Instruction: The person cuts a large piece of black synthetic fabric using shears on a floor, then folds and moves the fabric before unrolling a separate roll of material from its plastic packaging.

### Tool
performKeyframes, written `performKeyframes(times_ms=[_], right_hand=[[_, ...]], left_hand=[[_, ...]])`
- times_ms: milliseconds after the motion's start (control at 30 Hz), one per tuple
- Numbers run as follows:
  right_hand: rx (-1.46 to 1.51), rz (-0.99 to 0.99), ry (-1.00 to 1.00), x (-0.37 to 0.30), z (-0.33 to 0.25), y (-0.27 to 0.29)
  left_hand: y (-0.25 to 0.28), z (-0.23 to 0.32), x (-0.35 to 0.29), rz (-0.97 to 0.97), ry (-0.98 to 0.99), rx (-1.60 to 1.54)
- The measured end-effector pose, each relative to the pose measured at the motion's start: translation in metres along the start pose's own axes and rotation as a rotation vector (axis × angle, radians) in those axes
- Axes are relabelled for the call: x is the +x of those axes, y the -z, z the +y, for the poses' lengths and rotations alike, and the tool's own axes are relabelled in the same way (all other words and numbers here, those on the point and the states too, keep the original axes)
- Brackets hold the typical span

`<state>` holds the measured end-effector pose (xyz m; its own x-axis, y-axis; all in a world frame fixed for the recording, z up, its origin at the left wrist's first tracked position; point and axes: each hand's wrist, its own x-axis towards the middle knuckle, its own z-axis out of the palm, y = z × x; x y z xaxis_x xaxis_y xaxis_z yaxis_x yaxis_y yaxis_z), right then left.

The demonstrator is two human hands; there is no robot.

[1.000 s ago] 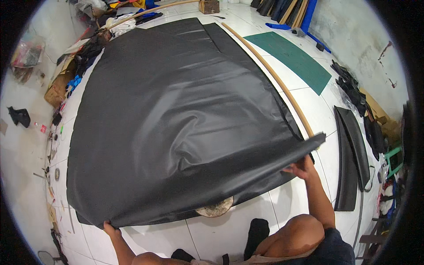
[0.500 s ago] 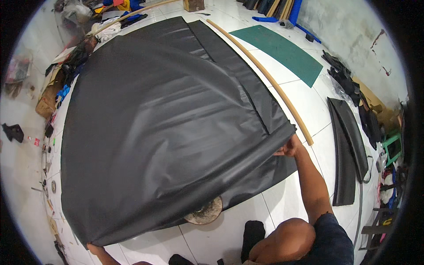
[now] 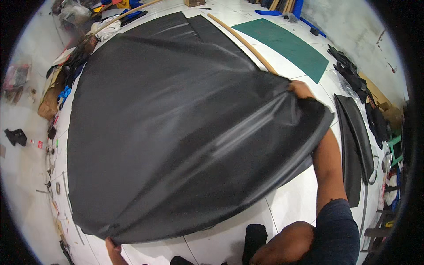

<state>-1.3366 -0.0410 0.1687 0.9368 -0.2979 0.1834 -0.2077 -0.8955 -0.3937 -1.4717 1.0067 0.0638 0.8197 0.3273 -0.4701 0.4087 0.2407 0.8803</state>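
White-tiled floor (image 3: 289, 203) seen from above, bounded by a pale wall (image 3: 357, 26) at the upper right of the frame and by piled odds and ends (image 3: 55, 99) along the left. One large black sheet (image 3: 176, 123) occupies the centre, reaching from the upper middle to the lower left. The left hand (image 3: 114, 247), at the lower left, pinches the sheet near its bottom corner, thumb uppermost; its other fingers are largely hidden. The right arm (image 3: 329, 172) extends upward from the lower right, elbow only slightly bent, passing behind a drooping flap of the sheet. The right hand (image 3: 302, 89), right of centre, pinches the gathered right edge, from which creases fan toward the lower left; its fingertips are partly covered.

Edges and clearance: the sheet's lower edge bows across the tiles, with a bare band between it and the person's knee (image 3: 285, 240) at the lower right. Along the left edge, a narrow tile strip separates sheet from odds and ends. At the upper right, the raised edge hides the near end of a wooden pole (image 3: 247, 46); beyond the pole lies a green mat (image 3: 282, 48). Bare tile also separates the flap from a folded black piece (image 3: 353, 145) at the right.
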Motion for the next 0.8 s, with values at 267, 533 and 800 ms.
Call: performKeyframes(times_ms=[267, 533, 800], right_hand=[[0.181, 0.084, -0.424, -0.178, 0.060, -0.026], [0.431, -0.034, -0.593, -0.151, -0.034, -0.105], [0.052, 0.453, -0.357, 0.087, 0.011, -0.124]], left_hand=[[-0.033, 0.016, -0.002, 0.327, -0.069, -0.186], [0.053, 0.031, 0.007, 0.327, -0.242, -0.025], [-0.046, 0.003, 0.034, 0.221, -0.093, -0.084]])
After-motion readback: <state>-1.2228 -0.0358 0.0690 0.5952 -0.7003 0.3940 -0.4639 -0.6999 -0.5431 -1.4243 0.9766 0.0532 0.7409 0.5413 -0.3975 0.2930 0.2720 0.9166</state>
